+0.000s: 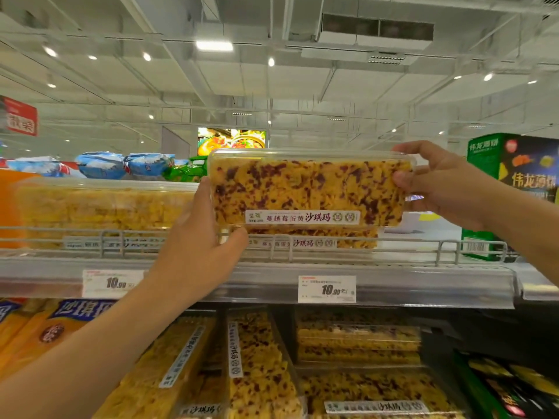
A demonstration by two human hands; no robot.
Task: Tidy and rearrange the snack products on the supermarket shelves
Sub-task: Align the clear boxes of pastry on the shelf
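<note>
Both my hands hold a clear box of cranberry sachima (310, 189) at the top shelf (272, 269) of a supermarket snack aisle. My left hand (198, 243) grips the box's left end, fingers curled round its lower corner with the thumb (234, 238) beneath. My right hand (435, 179) clamps the right end, fingers over the top edge and thumb pressed on the front. The box sits tilted, label facing me, directly above a second cranberry box (314, 241) lying on the shelf behind the wire rail (121, 237). Left of the held box lies a plain yellow sachima box (102, 207). Right of it stands a green biscuit carton (514, 164). Below it, two price tags (327, 288) read 10.90, with more sachima boxes (357, 340) stacked on the lower shelf.
</note>
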